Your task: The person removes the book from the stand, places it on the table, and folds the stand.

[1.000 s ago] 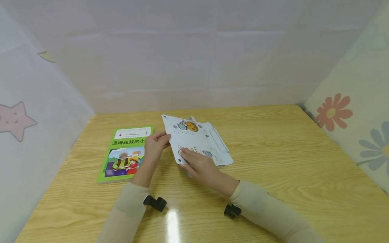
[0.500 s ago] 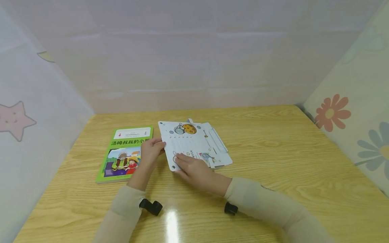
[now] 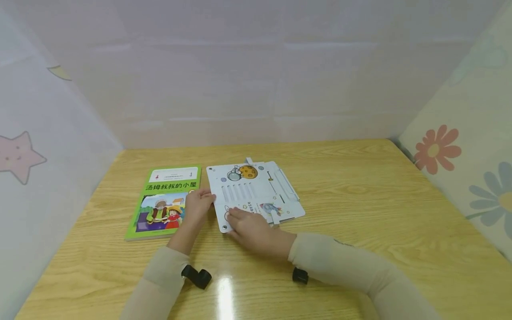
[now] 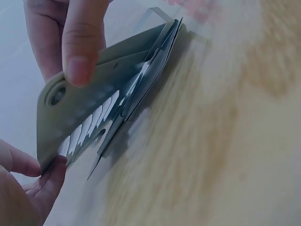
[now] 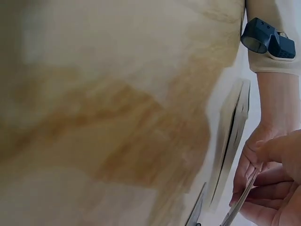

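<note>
In the head view a white folding book stand (image 3: 262, 184), printed with an astronaut, planets and a rocket, stands at the table's middle. A row of slots runs across its panel, which is tilted above the base. My left hand (image 3: 198, 206) pinches the panel's left edge. My right hand (image 3: 254, 229) grips its near edge, fingers on top. The left wrist view shows the stand (image 4: 75, 110) from the side, partly folded, a finger lying on its underside near an eyelet. In the right wrist view the panel edge (image 5: 242, 200) lies between thumb and fingers.
Left of the stand lies a green picture book (image 3: 166, 200), its cover partly behind the left hand. Wooden tabletop (image 3: 380, 213) stretches to the right. Pale cloth walls (image 3: 256, 89) bound the table's back and sides.
The stand's panel has swung down and to the left, so it lies flatter and its slots show. Both hands moved with it, keeping hold.
</note>
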`<action>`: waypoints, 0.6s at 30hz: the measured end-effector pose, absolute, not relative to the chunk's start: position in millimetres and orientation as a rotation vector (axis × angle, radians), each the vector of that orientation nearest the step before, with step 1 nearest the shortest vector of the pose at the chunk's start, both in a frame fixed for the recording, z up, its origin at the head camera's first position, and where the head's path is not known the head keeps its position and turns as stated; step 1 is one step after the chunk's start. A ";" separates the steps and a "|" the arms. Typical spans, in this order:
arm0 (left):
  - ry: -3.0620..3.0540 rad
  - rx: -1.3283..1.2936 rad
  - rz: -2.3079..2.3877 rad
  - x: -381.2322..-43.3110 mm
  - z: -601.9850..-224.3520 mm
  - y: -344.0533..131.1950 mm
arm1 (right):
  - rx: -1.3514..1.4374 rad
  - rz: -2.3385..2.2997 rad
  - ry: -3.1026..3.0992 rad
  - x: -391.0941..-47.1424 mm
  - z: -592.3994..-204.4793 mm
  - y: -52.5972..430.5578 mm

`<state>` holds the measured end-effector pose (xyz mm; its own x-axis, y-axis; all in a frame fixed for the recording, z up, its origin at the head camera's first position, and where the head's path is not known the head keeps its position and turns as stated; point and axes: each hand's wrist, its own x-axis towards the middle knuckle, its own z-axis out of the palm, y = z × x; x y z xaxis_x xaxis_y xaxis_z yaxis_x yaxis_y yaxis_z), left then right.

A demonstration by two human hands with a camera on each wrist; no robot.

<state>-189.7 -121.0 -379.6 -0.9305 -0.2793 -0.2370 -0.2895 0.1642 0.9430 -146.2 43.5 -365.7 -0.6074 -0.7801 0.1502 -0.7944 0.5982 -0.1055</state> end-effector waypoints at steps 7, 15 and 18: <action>2.426 -0.640 1.842 -189.0 -388.0 -120.5 | 1.387 0.141 -2.743 -147.1 -369.9 38.5; 2.445 -0.635 1.801 -189.5 -393.9 -118.7 | 1.412 0.033 -2.739 -149.2 -375.6 34.2; 2.468 -0.607 1.789 -188.8 -394.9 -117.5 | 1.414 0.030 -2.750 -149.8 -376.9 34.3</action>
